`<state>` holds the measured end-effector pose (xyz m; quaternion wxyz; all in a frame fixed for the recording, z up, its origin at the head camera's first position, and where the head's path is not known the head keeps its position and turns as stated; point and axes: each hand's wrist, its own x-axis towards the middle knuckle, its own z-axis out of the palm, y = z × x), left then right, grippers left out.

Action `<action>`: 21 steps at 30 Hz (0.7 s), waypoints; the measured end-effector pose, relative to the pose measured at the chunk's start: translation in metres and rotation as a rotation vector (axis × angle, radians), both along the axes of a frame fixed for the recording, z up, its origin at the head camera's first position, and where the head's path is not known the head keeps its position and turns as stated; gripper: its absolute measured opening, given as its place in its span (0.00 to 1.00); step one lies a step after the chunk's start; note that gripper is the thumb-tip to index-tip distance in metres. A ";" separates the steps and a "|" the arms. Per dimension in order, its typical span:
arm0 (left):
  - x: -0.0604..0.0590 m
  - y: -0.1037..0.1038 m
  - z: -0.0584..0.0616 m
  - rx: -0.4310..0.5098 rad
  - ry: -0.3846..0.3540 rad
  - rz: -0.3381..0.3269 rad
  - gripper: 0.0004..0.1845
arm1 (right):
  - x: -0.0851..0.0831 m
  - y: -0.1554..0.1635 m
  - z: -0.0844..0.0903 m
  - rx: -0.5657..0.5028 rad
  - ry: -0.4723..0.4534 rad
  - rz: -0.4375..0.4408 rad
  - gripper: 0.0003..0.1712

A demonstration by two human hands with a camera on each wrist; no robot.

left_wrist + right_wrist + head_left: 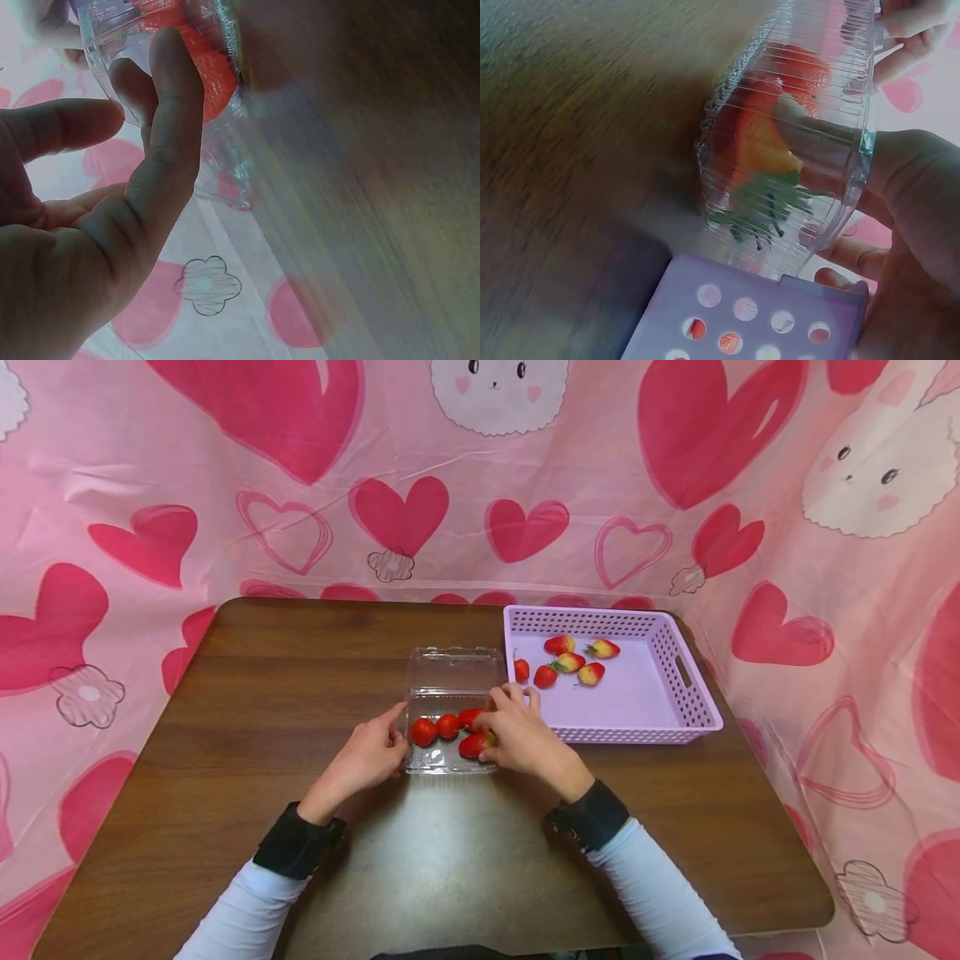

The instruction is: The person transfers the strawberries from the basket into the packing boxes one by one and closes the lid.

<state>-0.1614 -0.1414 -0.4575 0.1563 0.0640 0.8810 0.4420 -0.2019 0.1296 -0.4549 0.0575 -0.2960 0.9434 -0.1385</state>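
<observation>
A clear plastic clamshell box point(442, 762) lies opened on the table, its lid point(456, 668) folded back. Two round red fruits like cherry tomatoes, the left one point(423, 732) and the right one point(447, 726), sit inside on the left. Two strawberries lie at the right end, an upper one point(470, 718) and a lower one point(477, 745). My left hand point(369, 747) rests its fingers against the box's left side. My right hand point(521, 735) reaches into the right end, thumb and fingers curled at the lower strawberry; its green leaves point(769, 202) show through the wall.
A lilac perforated basket point(637, 737) stands on the table right behind the box, close to its right side. It holds several strawberries point(572, 662) and a red fruit point(521, 670) at its left wall. The brown wooden table point(300, 693) meets a pink heart-patterned cloth point(300, 539).
</observation>
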 end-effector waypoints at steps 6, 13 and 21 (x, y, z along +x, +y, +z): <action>0.000 0.000 -0.001 -0.007 0.000 0.002 0.38 | -0.002 0.009 0.012 -0.098 -0.013 -0.034 0.22; 0.000 -0.001 0.000 -0.011 -0.006 0.007 0.38 | -0.008 0.022 0.023 -0.186 0.059 -0.062 0.14; 0.001 -0.001 0.001 -0.001 -0.004 0.004 0.38 | -0.012 0.028 0.024 -0.198 0.049 -0.103 0.13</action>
